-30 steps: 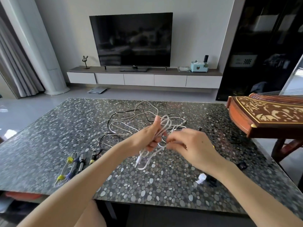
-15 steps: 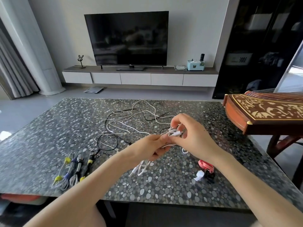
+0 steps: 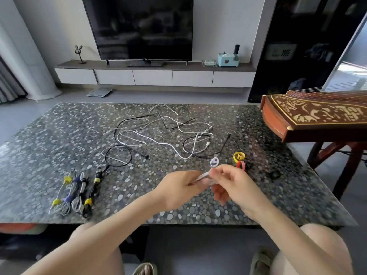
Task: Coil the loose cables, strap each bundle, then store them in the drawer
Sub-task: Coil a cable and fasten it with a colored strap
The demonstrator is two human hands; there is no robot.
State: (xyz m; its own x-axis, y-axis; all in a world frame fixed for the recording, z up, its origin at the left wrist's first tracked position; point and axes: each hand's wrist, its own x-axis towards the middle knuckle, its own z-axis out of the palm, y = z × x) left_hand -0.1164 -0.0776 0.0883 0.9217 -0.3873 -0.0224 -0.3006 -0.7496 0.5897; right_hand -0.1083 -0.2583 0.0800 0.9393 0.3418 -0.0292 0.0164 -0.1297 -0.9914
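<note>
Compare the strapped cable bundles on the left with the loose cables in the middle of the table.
The strapped bundles are folded into narrow hanks; the loose cables sprawl in tangled loops. The strapped bundles carry yellow and blue straps; the loose cables carry none. Both lie on the table, untouched.

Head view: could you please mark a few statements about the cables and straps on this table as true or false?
1. Strapped bundles lie on the left part of the table. True.
2. Every cable is already coiled. False: loose cables, black and white, sprawl mid-table.
3. The left hand and right hand both hold one coiled white cable. True.
4. The yellow strap roll sits among the strapped bundles. False: it lies on the table's right part, beyond the right hand.
</note>
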